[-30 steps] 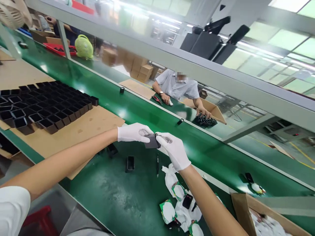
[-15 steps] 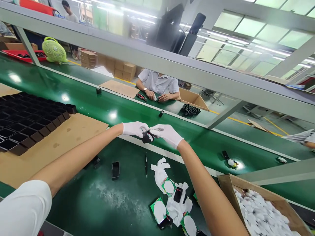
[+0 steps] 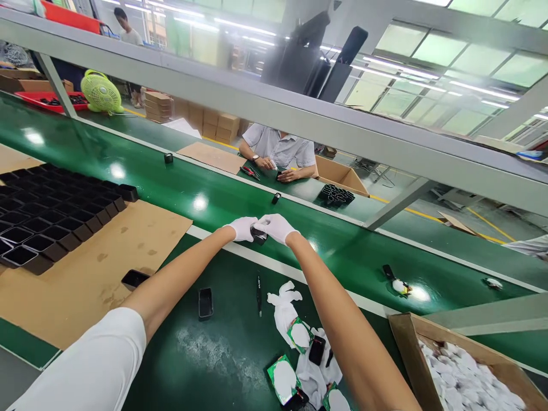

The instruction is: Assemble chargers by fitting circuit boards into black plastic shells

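Note:
My gloved left hand [image 3: 244,229] has its fingers closed around the left side of a small black plastic case [image 3: 259,236]. From the right, my gloved right hand [image 3: 276,228] pinches the top of the same case. Fingers cover most of what is inside it. Both hands are over the near edge of the green belt. Below them on the bench lie black tweezers [image 3: 259,295] and another open black case [image 3: 205,302]. White gloves [image 3: 285,311] are spread to the right, with green circuit boards [image 3: 285,379] bearing white ovals on and beside them.
Rows of black cases [image 3: 55,220] stand on cardboard [image 3: 92,279] at left, with one loose case [image 3: 135,278]. A carton [image 3: 405,348] of white pieces stands at right. Small black parts [image 3: 276,198] sit on the belt [image 3: 205,201]. A co-worker [image 3: 278,148] sits opposite, below a metal beam.
My hands have drawn closer together around the black case, and my left forearm has swung right, uncovering the loose case on the cardboard. The co-worker's hands have shifted. The view has moved slightly.

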{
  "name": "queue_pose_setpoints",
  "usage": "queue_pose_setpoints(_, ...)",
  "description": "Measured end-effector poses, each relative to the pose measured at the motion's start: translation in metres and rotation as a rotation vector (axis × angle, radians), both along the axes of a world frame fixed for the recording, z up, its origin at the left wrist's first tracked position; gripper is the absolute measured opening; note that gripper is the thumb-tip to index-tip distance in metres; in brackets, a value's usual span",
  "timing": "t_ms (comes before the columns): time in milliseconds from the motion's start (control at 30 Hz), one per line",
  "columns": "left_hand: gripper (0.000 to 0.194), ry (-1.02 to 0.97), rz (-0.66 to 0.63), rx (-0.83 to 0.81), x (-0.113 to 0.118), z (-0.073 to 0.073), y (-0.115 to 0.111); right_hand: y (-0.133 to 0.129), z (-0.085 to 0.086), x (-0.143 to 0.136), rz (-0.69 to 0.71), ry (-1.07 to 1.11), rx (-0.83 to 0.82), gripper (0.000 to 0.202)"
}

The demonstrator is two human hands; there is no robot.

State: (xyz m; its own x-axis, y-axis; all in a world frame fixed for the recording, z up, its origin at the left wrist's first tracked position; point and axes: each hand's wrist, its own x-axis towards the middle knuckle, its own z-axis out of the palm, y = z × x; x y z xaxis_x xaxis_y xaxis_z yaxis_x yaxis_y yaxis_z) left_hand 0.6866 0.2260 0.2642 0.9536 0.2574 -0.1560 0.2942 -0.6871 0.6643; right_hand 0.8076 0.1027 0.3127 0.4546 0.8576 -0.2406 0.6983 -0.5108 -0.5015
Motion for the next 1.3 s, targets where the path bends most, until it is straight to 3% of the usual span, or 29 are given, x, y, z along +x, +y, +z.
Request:
queue_pose_setpoints(133, 0.041, 0.003, 0.053, -0.004, -0.02, 0.015, 0.018, -0.02, 0.031, -0.013, 0.042, -0.214, 0.033, 0.033)
queue_pose_setpoints(267, 0.043, -0.04, 0.164, -0.002, -0.06, 0.054, 0.032, -0.068, 0.055, -0.026, 0.058, -0.358, -0.035, 0.035)
queue_pose_setpoints(333, 0.05, -0.097, 0.235, 0.007, -0.094, 0.073, 0.022, -0.096, 0.053, -0.035, 0.069, -0.367, -0.133, 0.038)
queue_pose_setpoints(433, 0.048, -0.25, 0.296, -0.013, -0.159, 0.083, -0.025, -0.133, 0.037, -0.053, 0.071, -0.353, -0.261, 0.034)
queue_pose_setpoints(533, 0.045, -0.485, 0.367, -0.068, -0.217, 0.061, -0.091, -0.158, 0.021, -0.072, 0.057, -0.35, -0.31, 0.027)
queue_pose_setpoints(633, 0.106, -0.513, 0.435, 0.085, -0.246, 0.013, -0.139, -0.175, 0.013, -0.089, 0.046, -0.355, -0.344, 0.025)
queue_pose_setpoints(700, 0.13, -0.457, 0.451, 0.124, -0.251, -0.019, -0.153, -0.186, 0.012, -0.099, 0.031, -0.361, -0.385, 0.029)
queue_pose_setpoints(767, 0.121, -0.428, 0.468, 0.093, -0.251, -0.042, -0.156, -0.197, 0.011, -0.11, -0.001, -0.37, -0.434, 0.029)
queue_pose_setpoints(867, 0.095, -0.425, 0.478, -0.013, -0.254, -0.059, -0.155, -0.211, 0.01, -0.129, -0.074, -0.404, -0.476, 0.032)
queue_pose_setpoints(1000, 0.081, -0.393, 0.433, -0.176, -0.268, -0.058, -0.163, -0.224, 0.009, -0.148, -0.175, -0.475, -0.416, 0.03)
queue_pose_setpoints(1133, 0.072, -0.422, 0.467, -0.461, -0.289, -0.039, -0.183, -0.246, 0.013, -0.157, -0.314, -0.536, -0.252, 0.033)
queue_pose_setpoints(1200, 0.07, -0.427, 0.491, -0.649, -0.296, -0.022, -0.195, -0.258, 0.011, -0.166, -0.412, -0.479, 0.015, 0.041)
queue_pose_setpoints(1300, 0.039, -0.423, 0.481, -0.892, -0.293, 0.005, -0.215, -0.265, -0.001, -0.198, -0.488, -0.217, 0.598, 0.052)
